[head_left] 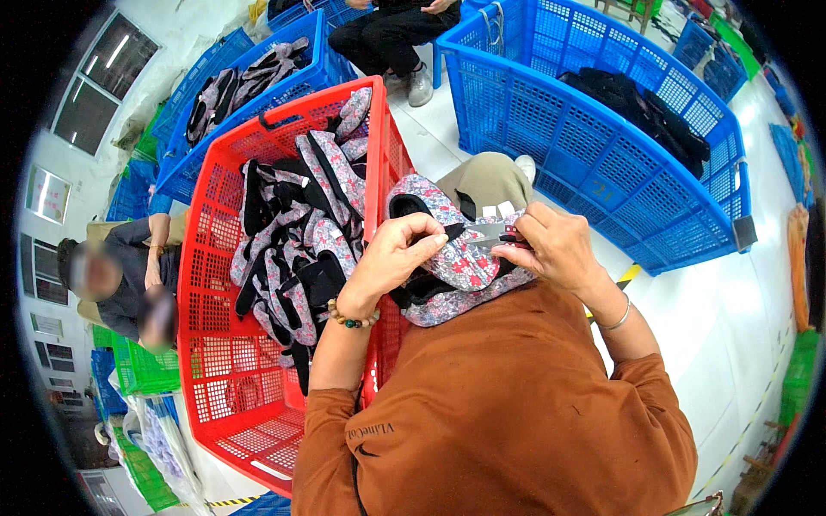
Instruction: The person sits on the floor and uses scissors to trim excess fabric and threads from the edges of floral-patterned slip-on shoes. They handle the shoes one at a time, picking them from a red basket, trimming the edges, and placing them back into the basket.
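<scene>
Floral-print fabric slippers (469, 262) with black lining lie on my lap, grey with red flowers. My left hand (391, 258) is closed, its thumb and forefinger pinching a black fabric tip at the slippers. Across from it, my right hand (557, 248) grips a small pair of thread snips (486, 230). The metal blades point left and lie close to the pinched black tip. Small white tags (499, 210) show just above the blades. How the right fingers sit on the snips' handles is partly hidden.
At my left stands a red plastic crate (219, 340) heaped with similar floral slippers (301, 232). A blue crate (594, 163) at the far right holds black items (641, 112). Another blue crate (318, 73) stands behind. One person (129, 275) sits left, another (391, 39) ahead.
</scene>
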A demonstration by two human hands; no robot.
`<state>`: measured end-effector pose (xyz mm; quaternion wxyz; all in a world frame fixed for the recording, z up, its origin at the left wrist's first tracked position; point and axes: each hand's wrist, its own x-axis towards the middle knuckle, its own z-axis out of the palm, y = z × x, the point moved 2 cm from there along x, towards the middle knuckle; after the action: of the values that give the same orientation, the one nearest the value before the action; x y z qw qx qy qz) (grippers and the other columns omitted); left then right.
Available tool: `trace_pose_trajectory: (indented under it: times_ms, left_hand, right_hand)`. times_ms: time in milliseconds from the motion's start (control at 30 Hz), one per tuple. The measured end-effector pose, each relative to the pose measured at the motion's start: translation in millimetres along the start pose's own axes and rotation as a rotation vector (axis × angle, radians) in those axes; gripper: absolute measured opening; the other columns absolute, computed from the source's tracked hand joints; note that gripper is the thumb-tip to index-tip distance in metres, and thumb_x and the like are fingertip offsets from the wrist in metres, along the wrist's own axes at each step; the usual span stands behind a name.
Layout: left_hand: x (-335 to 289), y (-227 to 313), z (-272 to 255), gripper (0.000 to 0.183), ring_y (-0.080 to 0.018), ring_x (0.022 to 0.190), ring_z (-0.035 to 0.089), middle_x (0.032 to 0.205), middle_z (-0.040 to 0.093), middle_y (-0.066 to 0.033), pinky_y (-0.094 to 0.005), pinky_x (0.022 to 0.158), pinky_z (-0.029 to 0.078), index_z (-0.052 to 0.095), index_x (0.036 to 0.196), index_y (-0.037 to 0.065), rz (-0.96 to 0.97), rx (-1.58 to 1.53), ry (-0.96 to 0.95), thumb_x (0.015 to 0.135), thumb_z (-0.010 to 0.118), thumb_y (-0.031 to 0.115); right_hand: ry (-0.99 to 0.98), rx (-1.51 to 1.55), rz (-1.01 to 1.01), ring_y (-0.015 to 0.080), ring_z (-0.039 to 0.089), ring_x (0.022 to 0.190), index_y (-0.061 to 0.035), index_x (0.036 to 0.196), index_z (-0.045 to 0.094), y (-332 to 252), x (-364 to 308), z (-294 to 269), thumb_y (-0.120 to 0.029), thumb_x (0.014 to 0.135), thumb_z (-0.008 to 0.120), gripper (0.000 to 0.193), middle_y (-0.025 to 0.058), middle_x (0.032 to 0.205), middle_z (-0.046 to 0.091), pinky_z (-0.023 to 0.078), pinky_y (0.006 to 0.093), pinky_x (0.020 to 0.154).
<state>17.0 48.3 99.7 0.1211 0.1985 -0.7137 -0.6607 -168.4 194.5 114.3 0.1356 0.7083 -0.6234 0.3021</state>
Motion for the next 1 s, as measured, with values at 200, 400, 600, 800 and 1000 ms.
trace_pose_trajectory:
  times_ms: [200,400,600,800,1000]
  left_hand:
    - [6.9,-7.4,-2.9,0.015,-0.0023,0.071,0.047,0.078,0.055,0.0057,-0.0182,0.064,0.039,0.063,0.089,0.001,-0.014,-0.218,-0.066,0.087,0.062,0.016]
    - [10.3,-8.2,-2.9,0.015,-0.0024,0.072,0.048,0.079,0.056,0.0056,-0.0176,0.066,0.039,0.063,0.089,0.001,-0.031,-0.244,-0.068,0.087,0.062,0.016]
    - [12.2,-6.8,3.4,0.015,-0.0027,0.070,0.046,0.078,0.055,0.0058,-0.0181,0.064,0.038,0.063,0.090,0.002,-0.007,-0.257,-0.064,0.087,0.062,0.017]
    - [11.4,-13.1,-1.6,0.016,-0.0026,0.070,0.046,0.079,0.055,0.0061,-0.0180,0.064,0.037,0.063,0.090,0.002,-0.018,-0.271,-0.080,0.087,0.063,0.018]
    - [7.9,-11.1,-2.9,0.018,-0.0032,0.071,0.047,0.080,0.056,0.0055,-0.0182,0.064,0.037,0.062,0.090,0.002,-0.015,-0.313,-0.037,0.087,0.063,0.020]
  right_hand:
    - [0.040,-0.049,-0.098,0.0188,0.050,0.054,-0.0077,0.068,0.053,1.0,4.2,-6.2,-0.040,0.070,0.072,0.038,0.0043,0.064,0.045,0.039,0.0300,0.044]
    - [0.038,-0.045,-0.121,0.0184,0.053,0.055,-0.0086,0.067,0.050,-0.2,6.3,-8.3,-0.038,0.070,0.072,0.037,0.0044,0.066,0.043,0.039,0.0311,0.045]
    - [0.002,0.040,-0.150,0.0195,0.053,0.055,-0.0072,0.069,0.052,-5.7,13.5,-0.7,-0.035,0.071,0.073,0.035,0.0046,0.066,0.046,0.040,0.0311,0.046]
    - [0.083,0.415,0.128,0.0232,0.051,0.055,-0.0043,0.073,0.055,9.9,13.0,-0.3,-0.029,0.073,0.075,0.032,0.0078,0.066,0.050,0.039,0.0319,0.047]
    - [-0.025,0.105,-0.098,0.0223,0.053,0.054,-0.0073,0.070,0.051,4.6,2.2,1.3,-0.038,0.072,0.072,0.037,0.0065,0.067,0.046,0.040,0.0333,0.047]
